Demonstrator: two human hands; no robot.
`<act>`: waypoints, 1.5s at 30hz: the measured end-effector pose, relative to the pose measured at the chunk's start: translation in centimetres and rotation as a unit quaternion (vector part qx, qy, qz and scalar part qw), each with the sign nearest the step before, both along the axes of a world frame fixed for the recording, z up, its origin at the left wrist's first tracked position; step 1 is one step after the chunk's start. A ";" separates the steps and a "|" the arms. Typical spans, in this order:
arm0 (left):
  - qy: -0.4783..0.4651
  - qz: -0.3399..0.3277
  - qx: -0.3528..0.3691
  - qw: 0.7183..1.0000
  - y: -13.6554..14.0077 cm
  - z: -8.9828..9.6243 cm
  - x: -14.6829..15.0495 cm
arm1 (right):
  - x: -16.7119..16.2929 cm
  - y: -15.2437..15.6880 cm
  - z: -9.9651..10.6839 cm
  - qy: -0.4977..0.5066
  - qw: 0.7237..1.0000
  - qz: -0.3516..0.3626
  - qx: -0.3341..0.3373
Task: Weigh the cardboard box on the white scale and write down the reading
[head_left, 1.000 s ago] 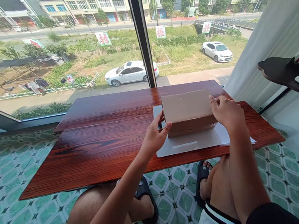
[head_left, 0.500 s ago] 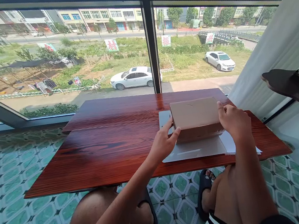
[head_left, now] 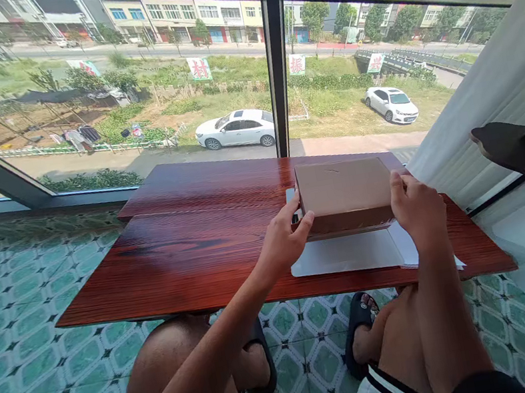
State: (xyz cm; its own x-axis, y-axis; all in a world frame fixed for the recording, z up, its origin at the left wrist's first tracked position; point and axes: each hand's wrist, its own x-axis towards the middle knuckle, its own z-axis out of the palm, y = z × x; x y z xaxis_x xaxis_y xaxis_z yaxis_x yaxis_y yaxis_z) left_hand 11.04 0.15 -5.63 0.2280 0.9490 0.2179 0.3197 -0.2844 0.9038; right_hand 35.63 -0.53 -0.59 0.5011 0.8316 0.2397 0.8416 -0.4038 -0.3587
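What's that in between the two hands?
A brown cardboard box: the head view shows the left hand on one end and the right hand on the other.

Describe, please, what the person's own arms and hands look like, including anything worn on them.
The left hand and right hand are bare, with no gloves or watch visible. The left arm shows no sleeve in view; the right arm has a plain black sleeve at the picture's bottom edge.
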 end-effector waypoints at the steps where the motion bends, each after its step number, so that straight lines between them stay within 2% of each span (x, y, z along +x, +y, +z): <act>1: 0.004 0.007 0.003 1.000 0.0 0.1 -0.3 | -0.2 0.0 0.0 0.001 1.000 0.005 0.009; 7: 0.016 0.068 0.026 0.997 0.1 1.5 -2.3 | -2.3 -0.4 -0.5 -0.006 0.995 0.064 0.082; 13: 0.074 0.150 0.077 0.983 0.3 3.0 -4.9 | -4.6 -1.1 -1.0 -0.017 0.983 0.147 0.106; 23: 0.106 0.243 0.096 0.959 1.1 3.3 -7.9 | -7.7 -1.0 -2.0 0.129 0.937 0.282 0.160; 29: 0.139 0.296 0.100 0.940 0.9 3.7 -9.0 | -9.0 -0.5 -3.0 0.201 0.913 0.329 0.131; 33: 0.168 0.325 0.107 0.925 0.5 4.1 -9.6 | -9.5 0.1 -4.1 0.239 0.888 0.377 0.112; 40: 0.207 0.362 0.111 0.902 -0.5 5.2 -10.5 | -10.5 0.7 -5.6 0.311 0.841 0.436 0.076; 45: 0.230 0.377 0.095 0.892 -0.6 5.2 -11.2 | -11.2 0.7 -6.3 0.328 0.818 0.469 0.054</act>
State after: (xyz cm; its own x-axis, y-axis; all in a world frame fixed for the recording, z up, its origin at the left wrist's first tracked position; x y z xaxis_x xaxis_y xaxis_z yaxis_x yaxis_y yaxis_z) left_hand -0.13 -0.44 -0.44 -0.3535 0.8263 0.4385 0.8089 0.0346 0.5869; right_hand 24.45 0.15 -6.86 -0.2945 0.9160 0.2724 0.3752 0.3730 -0.8486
